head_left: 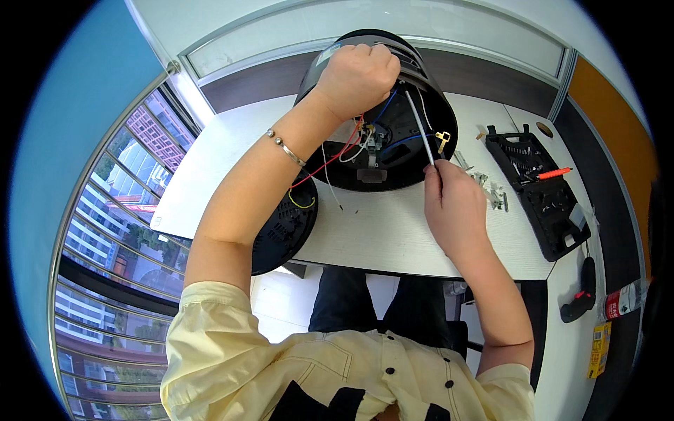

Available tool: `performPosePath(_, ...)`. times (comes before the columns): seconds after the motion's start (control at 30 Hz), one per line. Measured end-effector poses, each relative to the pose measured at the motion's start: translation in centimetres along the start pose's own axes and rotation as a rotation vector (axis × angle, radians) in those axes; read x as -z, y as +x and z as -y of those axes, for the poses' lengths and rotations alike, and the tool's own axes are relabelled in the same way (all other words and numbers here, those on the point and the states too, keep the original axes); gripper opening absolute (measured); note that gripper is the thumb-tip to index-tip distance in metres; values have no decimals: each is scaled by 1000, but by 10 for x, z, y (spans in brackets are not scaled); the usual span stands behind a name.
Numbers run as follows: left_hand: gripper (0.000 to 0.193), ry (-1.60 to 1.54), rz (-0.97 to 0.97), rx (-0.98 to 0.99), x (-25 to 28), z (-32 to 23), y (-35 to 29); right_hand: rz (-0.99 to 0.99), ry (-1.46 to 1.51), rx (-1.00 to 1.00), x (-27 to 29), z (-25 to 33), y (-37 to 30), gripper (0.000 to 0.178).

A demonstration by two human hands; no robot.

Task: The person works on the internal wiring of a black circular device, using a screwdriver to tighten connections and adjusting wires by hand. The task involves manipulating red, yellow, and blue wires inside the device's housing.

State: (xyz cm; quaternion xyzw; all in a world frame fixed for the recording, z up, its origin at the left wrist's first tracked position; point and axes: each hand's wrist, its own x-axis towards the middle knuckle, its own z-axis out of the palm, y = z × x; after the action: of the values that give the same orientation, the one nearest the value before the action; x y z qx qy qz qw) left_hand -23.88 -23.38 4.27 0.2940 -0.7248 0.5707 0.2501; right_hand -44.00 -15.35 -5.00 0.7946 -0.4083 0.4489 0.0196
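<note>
A black, drum-shaped appliance housing [444, 105] lies on its side on the white table, its open end facing me. Inside are red, white and blue wires around a small metal-and-plastic assembly [372, 147]. My left hand [359, 78] is closed in a fist at the housing's upper part; whatever its fingers grip is hidden. My right hand [455, 207], closed at the housing's right side, holds a long thin silver rod [420, 125] that slants up into the opening, its far end close below my left hand. Beside my right fingers hangs a brass-coloured metal piece [442, 138].
A black round slotted cover [284, 235], joined by wires, overhangs the table's front edge. Loose metal parts [495, 193] lie at right, beside an open black tool case [537, 189] with an orange-handled tool [554, 173]. Farther right are a black-and-red tool [580, 298] and a yellow box [599, 349].
</note>
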Motion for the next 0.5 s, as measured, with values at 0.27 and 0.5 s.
performPosePath(0.27, 15, 9, -5, -3, -3, -1, -1, 159, 697, -370, -2, 7, -1, 17)
performPosePath(0.5, 15, -12, -9, 7, -2, 0, -2, -118, -253, 18, -8, 0, -3, 20)
